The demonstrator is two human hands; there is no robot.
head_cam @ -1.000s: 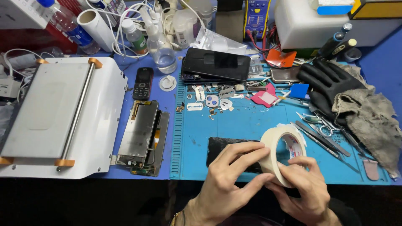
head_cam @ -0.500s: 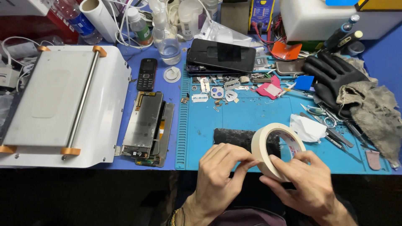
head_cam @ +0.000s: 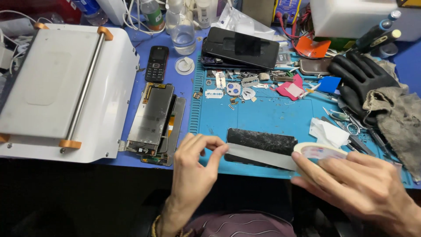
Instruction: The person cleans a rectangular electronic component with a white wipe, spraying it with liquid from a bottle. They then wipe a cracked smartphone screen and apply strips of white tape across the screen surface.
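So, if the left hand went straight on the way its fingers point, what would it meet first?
Probably the cracked phone: the left hand points right along the pulled tape strip, just over it. Depth is unclear.

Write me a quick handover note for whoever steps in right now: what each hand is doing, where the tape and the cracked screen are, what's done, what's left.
Left hand: pinches the free end of the tape strip.
Right hand: grips the tape roll, out to the right.
Strip is stretched between the hands across the cracked screen, which lies on the blue mat.
Done: a length of tape pulled off the roll.
Left: strip looks not yet pressed down, and it is uncut from the roll.
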